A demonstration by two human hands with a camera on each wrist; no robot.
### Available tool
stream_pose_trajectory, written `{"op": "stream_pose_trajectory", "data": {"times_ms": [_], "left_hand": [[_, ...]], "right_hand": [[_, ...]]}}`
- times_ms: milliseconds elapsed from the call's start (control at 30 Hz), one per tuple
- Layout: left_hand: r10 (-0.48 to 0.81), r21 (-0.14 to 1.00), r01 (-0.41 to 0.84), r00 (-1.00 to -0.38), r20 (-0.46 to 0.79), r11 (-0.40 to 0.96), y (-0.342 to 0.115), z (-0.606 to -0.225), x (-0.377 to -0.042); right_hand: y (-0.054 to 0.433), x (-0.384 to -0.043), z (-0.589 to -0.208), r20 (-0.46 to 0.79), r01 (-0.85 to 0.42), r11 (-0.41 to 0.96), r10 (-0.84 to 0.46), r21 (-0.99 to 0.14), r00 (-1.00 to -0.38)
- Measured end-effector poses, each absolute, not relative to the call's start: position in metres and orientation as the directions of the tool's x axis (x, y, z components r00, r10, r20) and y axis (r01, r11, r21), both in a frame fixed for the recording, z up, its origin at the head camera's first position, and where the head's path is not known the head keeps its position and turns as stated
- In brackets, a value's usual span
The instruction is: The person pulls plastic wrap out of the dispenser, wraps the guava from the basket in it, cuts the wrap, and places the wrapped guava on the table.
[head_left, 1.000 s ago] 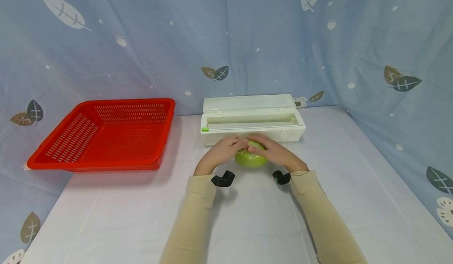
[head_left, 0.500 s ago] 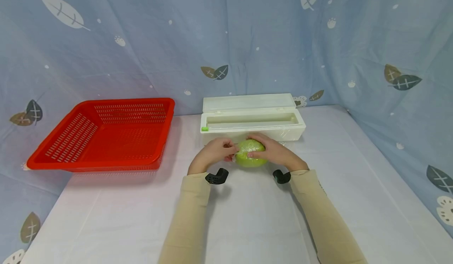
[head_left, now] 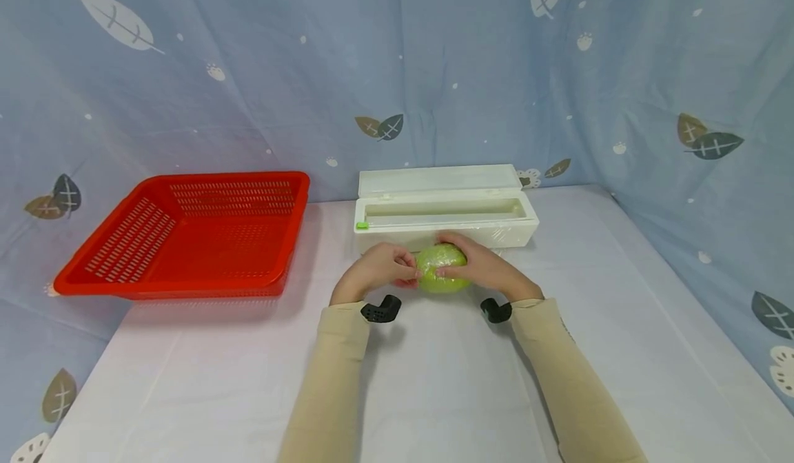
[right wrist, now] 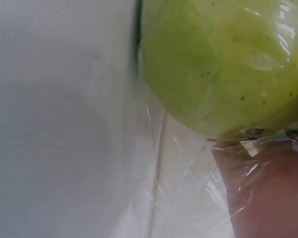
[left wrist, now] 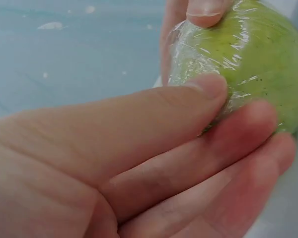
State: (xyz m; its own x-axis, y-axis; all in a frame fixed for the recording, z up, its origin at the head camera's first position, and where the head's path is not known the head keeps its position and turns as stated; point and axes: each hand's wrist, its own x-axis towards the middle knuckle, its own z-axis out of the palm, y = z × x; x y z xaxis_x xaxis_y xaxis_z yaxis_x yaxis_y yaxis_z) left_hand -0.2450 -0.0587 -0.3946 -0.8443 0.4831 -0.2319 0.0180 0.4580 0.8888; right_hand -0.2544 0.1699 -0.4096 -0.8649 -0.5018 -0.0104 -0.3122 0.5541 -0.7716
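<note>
A green, speckled fruit (head_left: 443, 282) wrapped in clear cling film (left wrist: 192, 57) sits at the middle of the white table, just before the dispenser box. My right hand (head_left: 491, 268) grips it from the right, fingers over the far side and thumb on the near side. At the fruit's left end, my left hand (head_left: 376, 270) pinches the film between thumb and fingers, as the left wrist view shows closely. In the right wrist view a loose, creased sheet of film (right wrist: 188, 176) spreads out from the end of the fruit.
A long white cling film box (head_left: 443, 237) with its lid raised stands right behind the hands, a green slider at its left end. To the left sits a red plastic basket (head_left: 205, 288). A blue patterned cloth (head_left: 260, 70) hangs behind the table.
My left hand has drawn back from the top of the fruit to its left end and now pinches the film there. My right hand keeps its grip on the fruit.
</note>
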Motion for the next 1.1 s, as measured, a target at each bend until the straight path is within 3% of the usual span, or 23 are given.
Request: {"op": "stream_pose_trajectory", "data": {"times_ms": [267,400,533,700,800,933,1100], "left_hand": [[0.563,0.915,0.019,-0.793,-0.232,0.404,-0.059,-0.392,-0.247],[0.485,0.924,0.071,-0.864,-0.131,0.376,-0.059,-0.39,-0.249],[0.316,0.838,0.098,-0.944,-0.093,0.537,-0.058,-0.39,-0.246],[0.236,0.672,0.064,-0.957,-0.168,0.738,-0.054,-0.394,-0.241],[0.291,0.69,0.093,-0.94,-0.176,0.717,-0.049,-0.4,-0.245],[0.406,0.799,0.132,-0.902,-0.149,0.587,-0.037,-0.414,-0.253],[0.435,0.855,0.132,-0.893,-0.117,0.501,-0.023,-0.423,-0.254]], "right_hand": [[0.171,-0.254,-0.407,-0.015,-0.324,0.594,-0.493,-0.736,-0.87],[0.169,-0.254,-0.406,-0.017,-0.327,0.62,-0.481,-0.713,-0.876],[0.166,-0.25,-0.407,-0.018,-0.333,0.622,-0.487,-0.708,-0.873],[0.166,-0.248,-0.408,-0.018,-0.348,0.649,-0.487,-0.676,-0.873],[0.167,-0.249,-0.406,0.0,-0.35,0.662,-0.468,-0.663,-0.884],[0.168,-0.25,-0.403,-0.006,-0.346,0.653,-0.473,-0.674,-0.881],[0.167,-0.249,-0.4,-0.004,-0.344,0.639,-0.478,-0.688,-0.878]]}}
